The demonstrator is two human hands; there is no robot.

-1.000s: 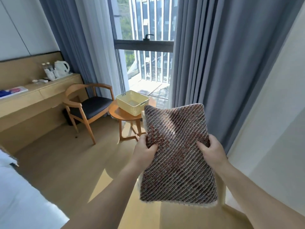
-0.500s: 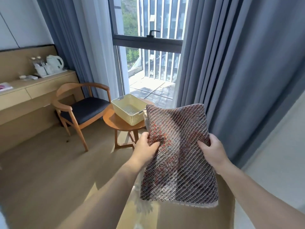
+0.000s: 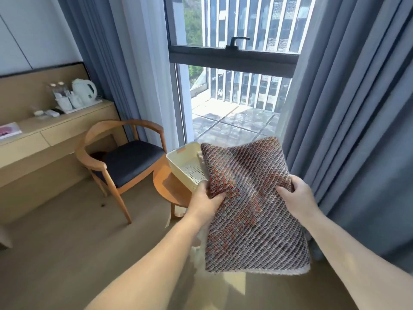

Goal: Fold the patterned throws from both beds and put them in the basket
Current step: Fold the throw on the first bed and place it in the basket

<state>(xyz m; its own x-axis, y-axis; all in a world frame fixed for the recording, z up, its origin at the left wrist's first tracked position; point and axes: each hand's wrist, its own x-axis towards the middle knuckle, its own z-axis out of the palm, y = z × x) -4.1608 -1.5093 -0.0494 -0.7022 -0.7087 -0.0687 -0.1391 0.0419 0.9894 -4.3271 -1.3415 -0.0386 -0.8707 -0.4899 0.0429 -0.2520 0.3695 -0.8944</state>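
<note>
Left hand point(image 3: 206, 201): grips the folded throw's left edge, thumb curled on top
Right hand point(image 3: 295, 198): grips its right edge likewise
Throw point(image 3: 252, 211): patterned, held in the air; its far corner overlaps the basket
Basket point(image 3: 178, 158): cream; on a round wooden table point(image 3: 169, 189)
Chair point(image 3: 120, 162): left of the table

We have carried the throw point(image 3: 252, 209) up to the basket point(image 3: 185, 162): a second ago they stood apart, and now the throw's upper left edge covers the basket's right side. The bed has left the lower left corner; the chair point(image 3: 125, 162) looms nearer.
</note>
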